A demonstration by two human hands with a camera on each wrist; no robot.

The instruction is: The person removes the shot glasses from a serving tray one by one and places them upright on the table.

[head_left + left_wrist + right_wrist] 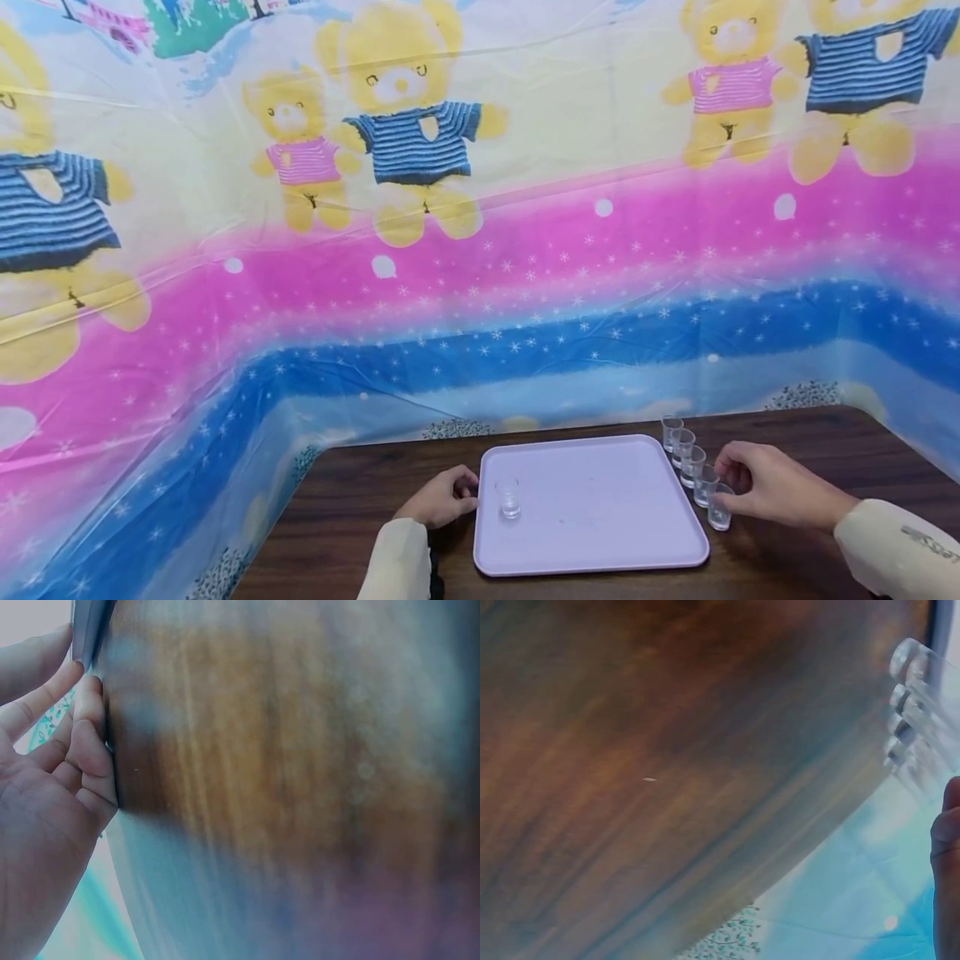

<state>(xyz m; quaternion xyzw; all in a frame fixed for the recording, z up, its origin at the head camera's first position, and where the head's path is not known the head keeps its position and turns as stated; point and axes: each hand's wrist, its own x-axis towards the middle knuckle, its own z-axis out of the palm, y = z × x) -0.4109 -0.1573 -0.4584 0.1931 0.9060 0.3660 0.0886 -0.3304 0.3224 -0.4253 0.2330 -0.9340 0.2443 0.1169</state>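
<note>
A pale lilac tray (592,550) lies on the dark wooden table. Near its left side stands a small clear glass (510,502). My left hand (444,497) rests beside the tray's left edge, its thumb and fingertips touching the rim; the left wrist view shows the other fingers loosely bent. Along the tray's right side several similar glasses (690,467) form a slanting row. My right hand (776,487) is at the nearest glass (720,518), the thumb across its upper part and the fingers bent behind. Whether they pinch it is unclear.
The brown wooden table (360,500) runs under everything, its rounded far edge meeting a curtain (525,358) printed with teddy bears and snowflakes. In the right wrist view, the row of glasses (911,690) shows at the right border, near the table's edge.
</note>
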